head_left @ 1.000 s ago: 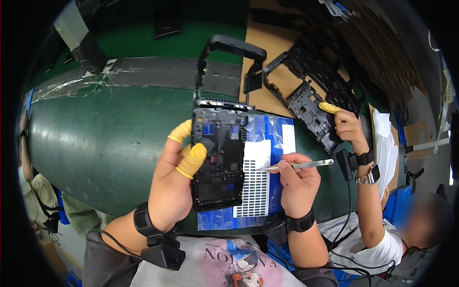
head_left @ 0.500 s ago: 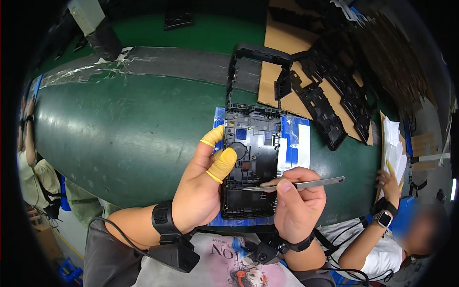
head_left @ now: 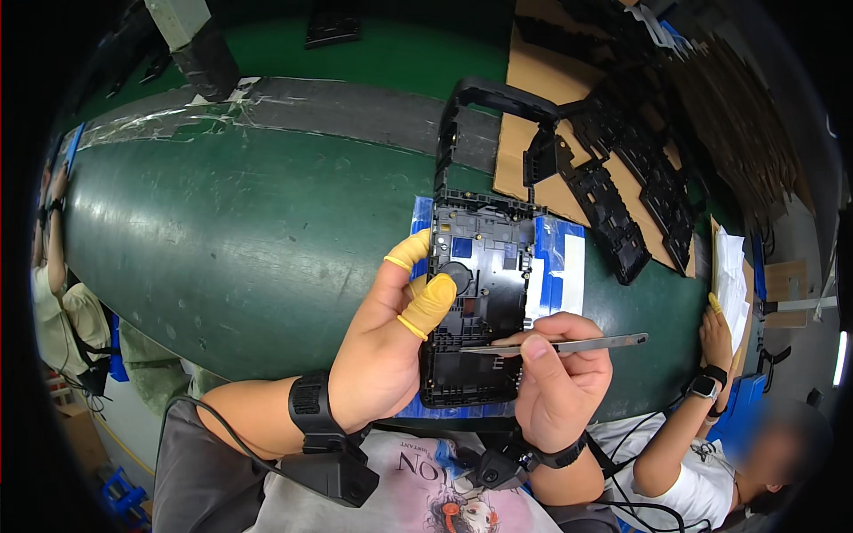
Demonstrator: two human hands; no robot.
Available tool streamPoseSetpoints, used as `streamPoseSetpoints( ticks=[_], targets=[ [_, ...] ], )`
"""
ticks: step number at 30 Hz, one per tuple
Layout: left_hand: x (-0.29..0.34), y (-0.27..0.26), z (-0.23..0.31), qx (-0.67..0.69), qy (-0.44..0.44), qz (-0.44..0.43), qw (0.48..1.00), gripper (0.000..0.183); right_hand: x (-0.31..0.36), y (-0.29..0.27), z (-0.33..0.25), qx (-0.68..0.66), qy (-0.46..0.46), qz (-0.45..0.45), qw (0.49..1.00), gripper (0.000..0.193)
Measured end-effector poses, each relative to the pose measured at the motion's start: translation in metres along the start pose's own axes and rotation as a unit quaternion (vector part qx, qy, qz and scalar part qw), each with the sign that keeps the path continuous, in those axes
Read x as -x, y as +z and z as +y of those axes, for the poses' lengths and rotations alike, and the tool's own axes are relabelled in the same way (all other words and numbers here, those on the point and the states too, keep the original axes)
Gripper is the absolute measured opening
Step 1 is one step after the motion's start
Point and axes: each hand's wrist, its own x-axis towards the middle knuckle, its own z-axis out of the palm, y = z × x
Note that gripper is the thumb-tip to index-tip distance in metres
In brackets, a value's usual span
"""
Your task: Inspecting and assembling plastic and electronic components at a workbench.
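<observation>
Over the blue pad (head_left: 552, 244) at the near side of the green table (head_left: 231, 231), I have the black frame (head_left: 499, 298), its open loop pointing away from me. My left hand (head_left: 378, 351) is closed on its left edge, yellow-capped thumb on the face; whether the frame touches the pad I cannot tell. My right hand (head_left: 566, 377) pinches the tweezers (head_left: 609, 342), fingers shut around them, tips over the frame's lower panel. That much is reached: frame gripped, tips at the panel. Whether they hold anything, or anything has been fixed there, is too small to tell. Not yet done: letting go of the frame and taking the tweezers off it. Beyond, other frames (head_left: 613, 222) lie on cardboard (head_left: 533, 147), finished or not I cannot tell.
</observation>
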Motion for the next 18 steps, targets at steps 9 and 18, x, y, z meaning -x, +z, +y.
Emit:
streamPoseSetpoints(
  ticks=[9,18],
  targets=[
    [0.001,-0.002,0.005,-0.075,0.01,-0.044,0.996,0.084,-0.002,-0.001,-0.002,-0.011,0.002,0.001,1.0,0.02],
    [-0.005,-0.005,0.025,-0.021,0.165,0.001,0.986,0.049,-0.034,-0.037,0.012,0.046,-0.023,0.089,0.995,0.019]
  ],
)
